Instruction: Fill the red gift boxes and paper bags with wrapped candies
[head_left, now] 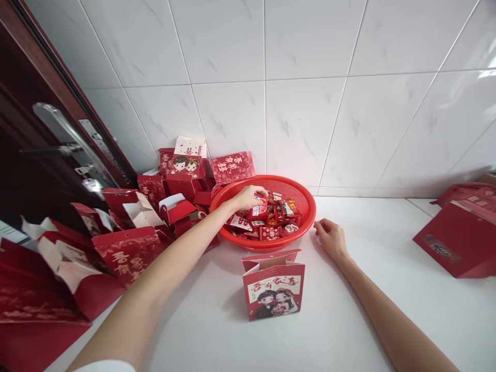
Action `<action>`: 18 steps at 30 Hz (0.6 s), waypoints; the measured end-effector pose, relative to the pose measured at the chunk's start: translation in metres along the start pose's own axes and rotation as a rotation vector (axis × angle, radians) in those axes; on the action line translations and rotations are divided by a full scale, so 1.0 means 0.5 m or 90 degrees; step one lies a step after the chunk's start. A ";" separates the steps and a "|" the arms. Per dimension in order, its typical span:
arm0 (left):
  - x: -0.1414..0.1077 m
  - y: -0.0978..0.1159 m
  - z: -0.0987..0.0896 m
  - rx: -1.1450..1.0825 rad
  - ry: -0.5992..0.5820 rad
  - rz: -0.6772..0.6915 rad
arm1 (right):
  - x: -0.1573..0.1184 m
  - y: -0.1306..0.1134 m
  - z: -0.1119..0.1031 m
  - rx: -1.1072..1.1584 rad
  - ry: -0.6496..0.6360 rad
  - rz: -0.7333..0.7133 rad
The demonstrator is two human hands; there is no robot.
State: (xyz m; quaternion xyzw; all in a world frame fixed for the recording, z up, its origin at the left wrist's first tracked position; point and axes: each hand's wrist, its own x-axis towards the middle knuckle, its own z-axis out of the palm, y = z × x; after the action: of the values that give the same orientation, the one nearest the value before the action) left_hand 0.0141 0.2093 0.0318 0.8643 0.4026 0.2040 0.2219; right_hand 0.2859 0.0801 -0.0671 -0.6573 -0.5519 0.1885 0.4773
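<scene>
My left hand (250,198) reaches over the rim of a red plastic basket (306,227), its fingers pinched on a red candy packet (259,207) with white print. Beneath it, several small wrapped sweets (268,233), mostly red, fill the basket. My right hand (331,237) rests on the white surface just right of the basket, fingers curled in and nothing visible in them. In front of the basket a red and cream gift box (274,292) stands upright with its top flaps open, a cartoon couple on its face. What lies inside the box is hidden.
Several open red gift boxes (126,253) crowd the left side, more of them (188,160) lean near the tiled wall (302,129). A red box (457,240) and red bags (465,194) sit at the right. A dark door with a metal handle (65,129) is far left.
</scene>
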 end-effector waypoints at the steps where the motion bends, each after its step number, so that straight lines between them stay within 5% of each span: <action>1: -0.001 0.003 0.000 0.020 0.003 -0.011 | 0.000 -0.011 -0.004 0.026 0.019 0.001; 7: -0.007 0.019 -0.006 0.170 -0.064 -0.066 | 0.011 -0.135 -0.024 0.170 0.145 -0.118; 13: -0.008 0.031 0.014 0.220 -0.164 -0.062 | 0.067 -0.244 0.011 0.257 -0.024 -0.154; 18: -0.003 0.046 0.030 0.247 -0.229 -0.051 | 0.114 -0.245 0.060 0.291 -0.076 -0.034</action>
State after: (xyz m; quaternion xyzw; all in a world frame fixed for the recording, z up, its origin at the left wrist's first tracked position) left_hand 0.0349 0.1916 0.0318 0.8965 0.4220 -0.0425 0.1277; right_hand 0.2142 0.1365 0.0372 -0.5049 -0.5397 0.3341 0.5849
